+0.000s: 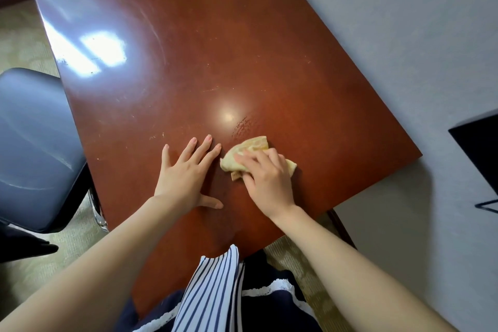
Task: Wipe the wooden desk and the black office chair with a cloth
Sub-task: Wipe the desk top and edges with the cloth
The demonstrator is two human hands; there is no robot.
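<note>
The wooden desk (215,48) fills most of your view. Its long axis runs away from you and leans toward the upper left, with one short end at your waist and its right long edge close along the pale wall (404,35). The reddish-brown top is glossy, with window glare at the far left and a round lamp reflection near the middle. The black office chair (32,148) stands on your left, its padded seat just beside the desk's left long edge, over patterned carpet (24,43). Your striped top (213,291) hangs against the near end of the desk. A dark, flat-edged object (482,148) sits at the far right against the wall, cut off by the frame, so you cannot tell what it is. Your left hand (186,178) lies palm down on the desk, fingers straight and spread, pointing away from you, thumb stretched out to the right. Your right hand (266,178) is just beside it, fingers curled over the cloth (250,148) and thumb tucked at its near edge, gripping it against the wood. The cloth is a crumpled yellowish wad on the near half of the desk, right of centre. Its long axis lies across the desk from left to right, with one lobe poking out beyond your fingertips toward the far right. A small streaky wet patch (242,124) glistens just beyond the cloth, beside the lamp reflection.
</note>
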